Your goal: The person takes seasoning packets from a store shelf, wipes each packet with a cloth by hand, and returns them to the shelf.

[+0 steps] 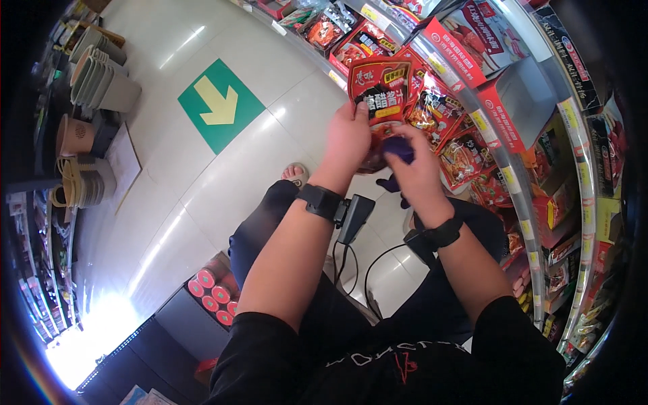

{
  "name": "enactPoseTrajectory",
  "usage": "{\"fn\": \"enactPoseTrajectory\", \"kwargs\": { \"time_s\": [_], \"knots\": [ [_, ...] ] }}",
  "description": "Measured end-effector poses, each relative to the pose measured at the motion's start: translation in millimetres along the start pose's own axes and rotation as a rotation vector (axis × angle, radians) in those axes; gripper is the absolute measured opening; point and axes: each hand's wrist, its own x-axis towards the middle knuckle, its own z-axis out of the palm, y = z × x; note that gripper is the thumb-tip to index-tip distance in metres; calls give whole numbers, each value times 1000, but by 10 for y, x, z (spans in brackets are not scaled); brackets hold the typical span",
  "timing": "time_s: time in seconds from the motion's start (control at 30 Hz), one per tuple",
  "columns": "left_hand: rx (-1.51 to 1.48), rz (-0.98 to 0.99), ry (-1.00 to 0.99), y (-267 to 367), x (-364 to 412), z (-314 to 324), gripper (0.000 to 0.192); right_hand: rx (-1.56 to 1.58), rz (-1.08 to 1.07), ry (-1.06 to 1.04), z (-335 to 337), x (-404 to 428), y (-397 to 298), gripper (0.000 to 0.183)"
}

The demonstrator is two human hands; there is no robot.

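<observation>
My left hand (348,136) grips a red sauce packet (382,96) by its left edge, thumb on the printed front. The packet is tilted up in front of the shelf. My right hand (422,177) pinches a dark purple cloth (398,149) against the packet's lower part, and loose ends of the cloth hang below. The cloth and fingers partly cover the packet's lower picture. Close behind, more red seasoning packets (434,109) lean on the lowest shelf, beside another packet (464,158) nearer my right wrist.
Shelf rails (506,167) with price tags curve along the right, with a red display box (501,116) above. Green arrow marking (221,106) lies on the tiled floor. Stacked planters (104,83) stand at left; red-topped containers (212,293) sit at lower left. Cables (367,283) hang between my knees.
</observation>
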Motion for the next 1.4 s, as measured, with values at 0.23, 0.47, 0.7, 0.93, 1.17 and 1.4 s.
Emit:
{"fn": "enactPoseTrajectory", "kwargs": {
  "time_s": [0.23, 0.47, 0.7, 0.93, 1.17, 1.4],
  "knots": [
    [-149, -246, -315, -47, 86, -33, 37, 766, 675, -339, -307, 167, 676, 51],
    [291, 43, 80, -16, 95, -21, 44, 947, 755, -101, -63, 458, 1452, 12],
    [324, 239, -245, 253, -219, 483, 37, -577, 125, 220, -616, 1682, 3521, 43],
    [598, 214, -333, 374, -495, 236, 32, -194, 661, 425, 311, 2014, 2698, 46],
    [613, 244, -411, 396, -607, 386, 32, -330, 520, 275, 258, 1897, 2707, 46],
    [692, 268, -421, 348, -603, 435, 33, -109, 760, 26, -31, 1599, 2342, 35]
  ]
}}
